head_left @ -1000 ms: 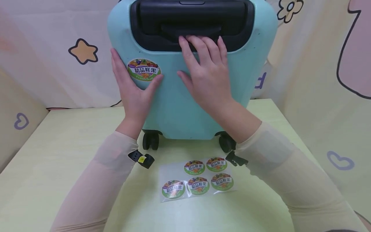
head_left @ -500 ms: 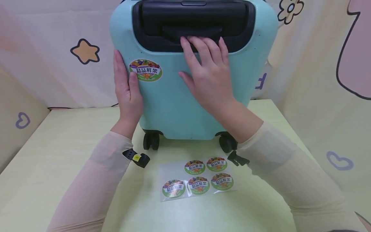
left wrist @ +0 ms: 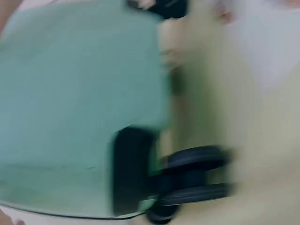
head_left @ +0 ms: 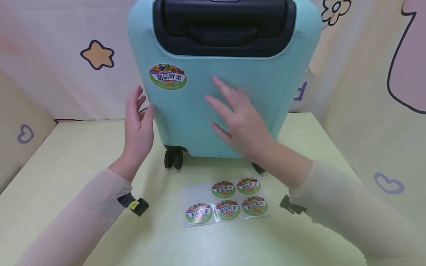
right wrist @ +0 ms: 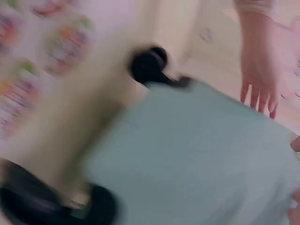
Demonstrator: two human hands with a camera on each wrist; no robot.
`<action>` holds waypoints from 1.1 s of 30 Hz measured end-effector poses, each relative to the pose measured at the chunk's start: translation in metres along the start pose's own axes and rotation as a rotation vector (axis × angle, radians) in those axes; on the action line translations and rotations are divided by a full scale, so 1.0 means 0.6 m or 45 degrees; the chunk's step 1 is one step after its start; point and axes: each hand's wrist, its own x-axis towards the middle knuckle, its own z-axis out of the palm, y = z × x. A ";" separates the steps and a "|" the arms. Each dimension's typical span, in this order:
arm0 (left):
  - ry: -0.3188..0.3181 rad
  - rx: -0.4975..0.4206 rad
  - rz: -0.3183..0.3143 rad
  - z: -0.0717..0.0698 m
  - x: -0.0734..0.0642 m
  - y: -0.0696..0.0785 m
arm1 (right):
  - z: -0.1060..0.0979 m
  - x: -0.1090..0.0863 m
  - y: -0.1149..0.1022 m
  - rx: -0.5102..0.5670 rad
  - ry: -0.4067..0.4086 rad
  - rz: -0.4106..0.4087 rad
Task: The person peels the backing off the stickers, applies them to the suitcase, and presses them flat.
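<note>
A light blue suitcase point(head_left: 199, 122) stands upright on its wheels, its black handle recess point(head_left: 223, 33) at the top. An oval fruit sticker point(head_left: 168, 77) lies flat on its upper left front. My left hand point(head_left: 138, 127) is by the suitcase's left edge, below the sticker, fingers loosely bent and holding nothing. In front of the middle of the suitcase is my right hand point(head_left: 243, 122), its fingers spread and nothing in them. Both wrist views are blurred; the suitcase's side and a black wheel point(left wrist: 192, 173) fill much of the left one.
On the table point(head_left: 83, 159), in front of the suitcase, lies a clear sticker sheet point(head_left: 196, 192) with several oval fruit stickers. A printed cloth point(head_left: 66, 33) with a star and flowers hangs behind and around the table.
My left hand has left the suitcase's side by the sticker and dropped down and left. My right hand has come away from the handle recess and moved lower.
</note>
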 end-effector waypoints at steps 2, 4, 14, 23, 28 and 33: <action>-0.092 0.027 -0.137 -0.008 -0.031 -0.009 | 0.007 -0.036 -0.008 0.131 -0.196 0.068; -0.196 0.061 -0.242 -0.016 -0.060 -0.017 | 0.014 -0.071 -0.014 0.207 -0.416 0.189; -0.638 -0.036 -0.726 -0.028 -0.168 -0.016 | 0.048 -0.175 -0.048 0.387 -0.877 0.331; -0.691 -0.215 -1.129 -0.015 -0.245 -0.012 | 0.066 -0.211 -0.086 0.375 -1.144 0.117; -0.681 -0.252 -1.268 -0.008 -0.262 -0.010 | 0.071 -0.221 -0.092 0.349 -1.220 0.124; -0.669 -0.352 -1.304 -0.001 -0.266 -0.011 | 0.073 -0.228 -0.093 0.342 -1.203 0.073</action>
